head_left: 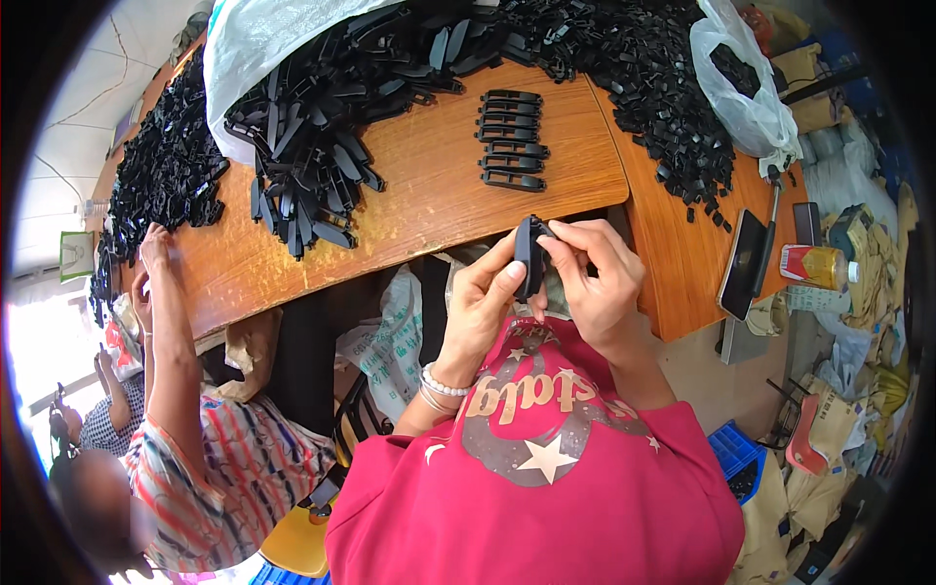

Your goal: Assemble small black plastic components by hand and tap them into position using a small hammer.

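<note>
**Both hands closed on one black plastic clip at the table's near edge**

The left hand (pixel 485 297) rises from a bent wrist wearing a pearl bracelet (pixel 441 385), palm turned inward, thumb and fingers pinched on the lower side of a black plastic clip (pixel 530 255). The right hand (pixel 597 283) comes in from about 4 o'clock of the clip, fingers curled over its upper end, fingertips pressing on the top edge. The clip stands nearly upright between the two hands, held in the air just in front of the near edge of the wooden table (pixel 429 195), above the person's red shirt (pixel 546 478).

At 12 o'clock from the hands, a neat row of finished clips (pixel 511 139) lies flat on the table. At about 10 o'clock sits a loose heap of black parts (pixel 312 146), partly spilling from a white plastic bag (pixel 263 39). Another heap (pixel 663 88) spreads at 1 o'clock, beside a second white bag (pixel 746 97). At 3 o'clock a phone (pixel 746 263) and a drink can (pixel 814 265) rest near the table's right end.

At 8 o'clock, a co-worker's hand (pixel 153 249) reaches onto the table's left edge.
</note>
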Available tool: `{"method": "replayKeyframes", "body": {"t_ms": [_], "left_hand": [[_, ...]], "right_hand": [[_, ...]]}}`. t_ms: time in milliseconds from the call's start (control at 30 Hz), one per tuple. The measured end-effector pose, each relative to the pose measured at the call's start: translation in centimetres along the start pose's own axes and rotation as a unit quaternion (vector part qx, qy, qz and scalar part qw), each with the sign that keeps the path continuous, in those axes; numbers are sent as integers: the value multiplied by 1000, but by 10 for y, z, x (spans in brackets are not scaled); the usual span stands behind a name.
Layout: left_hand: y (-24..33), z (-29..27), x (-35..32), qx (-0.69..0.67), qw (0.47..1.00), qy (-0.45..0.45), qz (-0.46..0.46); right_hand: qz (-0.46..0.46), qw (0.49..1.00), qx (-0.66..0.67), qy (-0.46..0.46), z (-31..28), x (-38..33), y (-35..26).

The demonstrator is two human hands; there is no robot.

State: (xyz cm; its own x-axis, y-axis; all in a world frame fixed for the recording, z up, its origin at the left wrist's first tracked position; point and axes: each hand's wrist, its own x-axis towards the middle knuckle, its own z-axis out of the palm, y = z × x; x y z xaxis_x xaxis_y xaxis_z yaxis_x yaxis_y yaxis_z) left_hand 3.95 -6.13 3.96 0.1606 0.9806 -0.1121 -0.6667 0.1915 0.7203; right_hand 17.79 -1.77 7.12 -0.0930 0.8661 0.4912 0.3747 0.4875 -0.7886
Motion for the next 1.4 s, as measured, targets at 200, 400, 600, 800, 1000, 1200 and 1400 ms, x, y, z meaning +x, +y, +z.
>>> {"method": "replayKeyframes", "body": {"t_ms": [200, 400, 600, 800, 1000, 1200, 1400], "left_hand": [[15, 11, -3, 163, 986, 31, 33], [25, 14, -2, 327, 939, 43, 96], [22, 2, -1, 240, 969, 49, 37], [21, -41, 5, 64, 989, 55, -124], [50, -80, 32, 707, 630, 157, 282], [119, -127, 66, 909, 326, 152, 212], [126, -140, 77, 872, 359, 127, 307]], "right_hand": [[-141, 987, -79, -20, 2, 0, 5], [-164, 977, -108, -79, 3, -10, 4], [-63, 992, 36, -104, 6, -3, 9], [-41, 985, 39, -160, 16, -1, 35], [-61, 983, -68, -161, 21, 4, 59], [-30, 980, -165, -108, 26, 6, 79], [-28, 985, -152, -69, 30, 9, 85]]}}
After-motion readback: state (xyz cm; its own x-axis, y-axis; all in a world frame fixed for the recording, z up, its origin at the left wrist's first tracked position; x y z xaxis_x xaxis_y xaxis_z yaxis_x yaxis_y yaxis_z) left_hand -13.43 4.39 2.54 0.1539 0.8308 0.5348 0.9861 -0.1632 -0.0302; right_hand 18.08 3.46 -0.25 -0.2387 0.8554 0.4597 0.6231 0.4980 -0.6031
